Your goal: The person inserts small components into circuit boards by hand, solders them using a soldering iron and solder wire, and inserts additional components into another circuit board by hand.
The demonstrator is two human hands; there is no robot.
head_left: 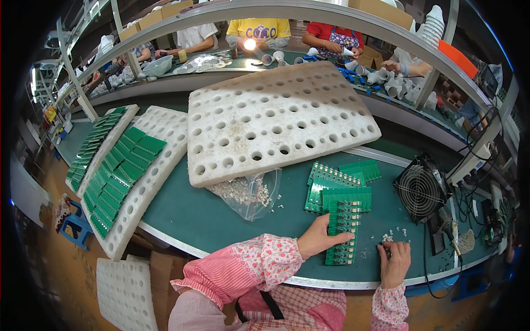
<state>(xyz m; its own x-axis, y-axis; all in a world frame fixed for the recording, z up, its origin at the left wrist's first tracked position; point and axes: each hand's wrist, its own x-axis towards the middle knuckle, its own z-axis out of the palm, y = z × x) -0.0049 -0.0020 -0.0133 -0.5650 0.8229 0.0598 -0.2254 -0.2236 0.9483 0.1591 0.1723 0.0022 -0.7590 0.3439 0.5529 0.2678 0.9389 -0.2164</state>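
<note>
My left hand (322,238) grips a green circuit board panel (342,254) by its left edge, thumb on top. Rows of small white parts run along that panel, which is held upright in the picture above the green table. To its right, my right hand (395,263) has its fingers curled and pressed together beside a small heap of white connectors (388,237). Whatever is between those fingertips is too small to make out. Just beyond my left hand, more green panels (353,194) lie overlapped on the table, some fitted with white parts.
A large white foam board with holes (270,127) spans the far side, beside a plastic bag of small parts (248,196). Foam boards at left carry green panels (124,171). A black fan (417,187) and a soldering iron (454,240) stand right. Several people work across the bench.
</note>
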